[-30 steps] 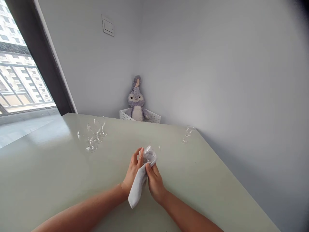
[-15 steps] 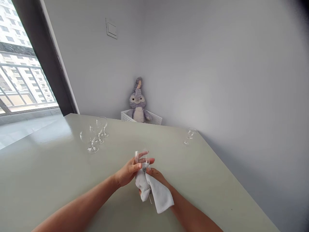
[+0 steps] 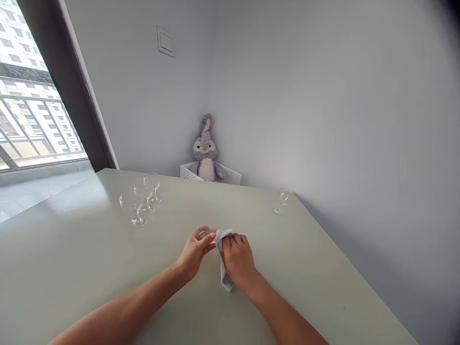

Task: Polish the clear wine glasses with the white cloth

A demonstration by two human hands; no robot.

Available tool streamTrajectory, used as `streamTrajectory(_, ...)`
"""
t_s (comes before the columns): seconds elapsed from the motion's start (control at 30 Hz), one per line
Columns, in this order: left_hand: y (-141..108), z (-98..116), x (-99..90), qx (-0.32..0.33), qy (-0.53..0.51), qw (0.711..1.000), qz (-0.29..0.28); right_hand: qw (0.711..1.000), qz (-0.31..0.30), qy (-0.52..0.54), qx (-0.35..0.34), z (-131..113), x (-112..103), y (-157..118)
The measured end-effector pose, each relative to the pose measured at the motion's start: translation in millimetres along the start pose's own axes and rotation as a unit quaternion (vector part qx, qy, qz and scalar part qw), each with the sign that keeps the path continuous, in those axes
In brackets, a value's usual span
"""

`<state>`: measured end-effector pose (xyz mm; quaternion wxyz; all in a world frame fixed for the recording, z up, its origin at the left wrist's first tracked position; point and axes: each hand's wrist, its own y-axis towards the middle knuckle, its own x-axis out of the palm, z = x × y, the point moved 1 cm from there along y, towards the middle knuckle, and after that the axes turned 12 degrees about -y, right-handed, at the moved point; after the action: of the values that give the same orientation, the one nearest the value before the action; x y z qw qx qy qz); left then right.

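Observation:
My left hand (image 3: 196,249) is closed around a small clear glass (image 3: 205,233), which lies tilted between thumb and fingers and is mostly hidden. My right hand (image 3: 237,258) bunches a white cloth (image 3: 224,235) against the glass on its right side, and the fingers press into the fabric. One end of the cloth hangs below the right hand. How much of the glass the cloth covers I cannot tell. Both hands are held above the near middle of the table.
Three clear stemmed glasses (image 3: 138,220) stand close together at the left of the pale table (image 3: 89,258). Another stemmed glass (image 3: 283,197) stands near the far right edge. Behind the table a plush toy (image 3: 206,153) sits in a white basket (image 3: 233,176), against grey walls.
The right hand has come up from beneath to the right side of the glass, carrying the cloth onto it. The glass has tipped from upright to sideways, and less cloth hangs down.

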<state>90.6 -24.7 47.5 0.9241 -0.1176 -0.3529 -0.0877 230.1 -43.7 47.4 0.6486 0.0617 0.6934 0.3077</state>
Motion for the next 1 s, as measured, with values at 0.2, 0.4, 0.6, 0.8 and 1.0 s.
streamTrajectory(0.2,-3,18,3.1,0.051,0.087,0.99,-0.101,0.871,-0.193,0.438,0.106,12,-13,3)
streamTrajectory(0.4,-2,23,-0.2,0.027,0.08,0.975,-0.207,0.684,-0.259,0.662,0.167,22,-6,2)
streamTrajectory(0.6,8,27,-6.5,-0.008,0.003,0.994,-0.109,0.743,-0.162,0.624,0.178,50,-14,4)
streamTrajectory(0.8,13,16,-17.5,-0.128,-0.088,0.986,-0.052,0.9,-0.121,0.412,-0.07,24,-29,-1)
streamTrajectory(1.0,4,6,-8.1,-0.136,-0.161,0.975,-0.067,0.807,-0.083,0.577,0.095,11,-13,-3)
